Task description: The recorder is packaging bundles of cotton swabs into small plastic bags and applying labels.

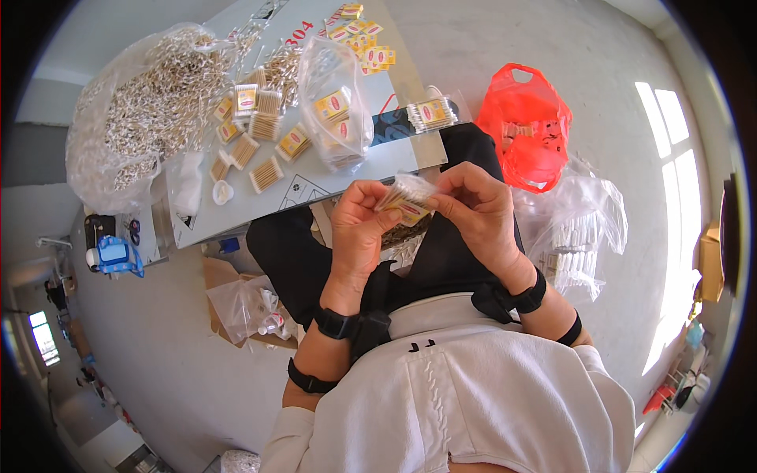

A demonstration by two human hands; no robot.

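Though blurred and partly covered by fingers, recognisable as a small packet of cotton swabs [410, 206] in clear film. Held above the lap, near the close edge of the surface [248, 206]. Gripped at its left side between thumb and fingers of the left hand [356, 222]; pinched at its right side between thumb and forefinger of the right hand [479, 209]. Cannot see either side fully, both being under the fingers.

Partly obscured elsewhere: see only a strip of loose swabs [404, 251] between the thighs, below the hands; cannot tell what holds them. Can make out yellow labels through the cloudy film of a clear bag [347, 146], less so the contents of a red bag [520, 169]. Cut off by a trouser leg: a cardboard box [219, 274].

Orientation: yellow label turned up toward the head, white tips along the far edge. Read long axis as roughly left to right, slightly tilted; uncertain, given blur.
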